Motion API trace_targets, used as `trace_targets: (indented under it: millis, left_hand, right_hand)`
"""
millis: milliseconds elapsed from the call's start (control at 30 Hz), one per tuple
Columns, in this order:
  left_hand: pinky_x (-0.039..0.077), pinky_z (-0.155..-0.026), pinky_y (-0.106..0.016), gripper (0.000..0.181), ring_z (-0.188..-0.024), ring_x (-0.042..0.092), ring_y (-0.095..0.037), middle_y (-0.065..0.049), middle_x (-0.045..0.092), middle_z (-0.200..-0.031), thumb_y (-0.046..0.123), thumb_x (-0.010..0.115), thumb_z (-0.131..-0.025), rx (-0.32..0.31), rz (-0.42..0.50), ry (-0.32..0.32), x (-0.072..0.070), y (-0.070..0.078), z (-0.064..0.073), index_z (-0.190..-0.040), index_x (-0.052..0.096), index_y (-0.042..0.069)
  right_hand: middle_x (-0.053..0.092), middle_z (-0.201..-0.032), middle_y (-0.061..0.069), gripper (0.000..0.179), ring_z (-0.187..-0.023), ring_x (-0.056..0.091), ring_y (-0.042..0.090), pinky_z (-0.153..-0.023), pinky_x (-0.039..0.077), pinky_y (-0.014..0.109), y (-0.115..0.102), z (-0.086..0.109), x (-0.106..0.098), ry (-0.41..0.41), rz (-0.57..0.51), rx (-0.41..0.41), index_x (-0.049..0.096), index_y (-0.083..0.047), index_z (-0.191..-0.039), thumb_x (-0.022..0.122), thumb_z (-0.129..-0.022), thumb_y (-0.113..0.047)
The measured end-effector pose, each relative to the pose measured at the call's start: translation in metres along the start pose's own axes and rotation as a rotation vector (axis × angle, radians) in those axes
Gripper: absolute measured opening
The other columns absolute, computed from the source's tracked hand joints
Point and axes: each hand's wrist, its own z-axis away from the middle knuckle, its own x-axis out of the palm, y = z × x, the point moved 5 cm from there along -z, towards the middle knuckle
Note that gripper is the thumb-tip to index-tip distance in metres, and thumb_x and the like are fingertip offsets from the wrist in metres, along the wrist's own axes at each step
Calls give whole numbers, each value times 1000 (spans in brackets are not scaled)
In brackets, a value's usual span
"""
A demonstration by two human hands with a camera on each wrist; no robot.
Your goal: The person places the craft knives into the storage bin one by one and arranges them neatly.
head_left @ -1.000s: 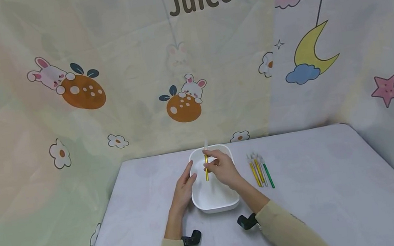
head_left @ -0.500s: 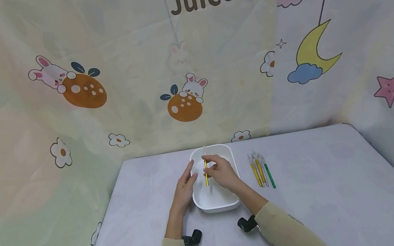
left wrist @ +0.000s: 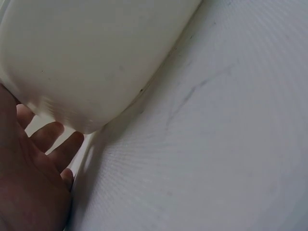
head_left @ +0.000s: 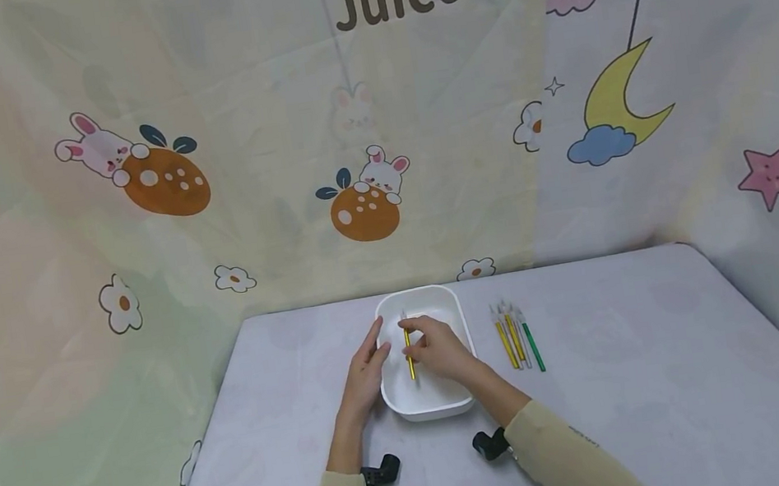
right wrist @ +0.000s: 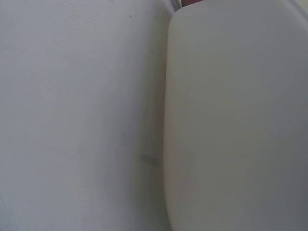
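Note:
In the head view my right hand point(head_left: 440, 349) pinches a slim gold pen-like stick point(head_left: 411, 369) between thumb and fingers. The stick stands nearly in line with my view, its pale end pointing away, over the inside of a white tray point(head_left: 426, 400). Whether it touches the tray floor, I cannot tell. My left hand point(head_left: 360, 374) holds the tray's left side, thumb at the rim. The left wrist view shows several fingers point(left wrist: 67, 150) against the outer wall of the tray point(left wrist: 91, 62). From the right wrist, mostly the tray's outer side point(right wrist: 236, 120) shows.
Right of the tray lies a small row of similar pen-like sticks point(head_left: 515, 340), gold, silver and green, pale ends pointing away. They rest on a white-covered table point(head_left: 620, 393). A printed cloth backdrop point(head_left: 260, 170) rises behind the table's far edge.
My right hand has drawn the gold stick a little toward me over the tray. The left hand, the tray and the row of sticks have stayed in place.

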Motion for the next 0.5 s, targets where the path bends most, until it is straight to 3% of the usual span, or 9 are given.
trace_targets:
  millis: [233, 500]
  left_hand:
    - [21, -130, -51, 49, -160, 23, -15, 18, 33, -167, 33, 51, -110, 11, -8, -1, 0, 0, 0, -156, 41, 47]
    - [19, -131, -50, 50, -160, 24, -16, 16, 33, -168, 34, 51, -110, 22, 3, -10, -1, 2, 1, -158, 40, 44]
  right_hand:
    - [67, -132, 15, 50, -73, 64, 9, -61, 52, 20, -1, 1, 2, -9, 102, -13, 64, -2, -139, 78, -91, -6]
    - [69, -127, 14, 48, -85, 64, 14, -76, 58, 30, 2, -2, 7, -62, 214, 8, 66, -5, -138, 79, -92, -15]
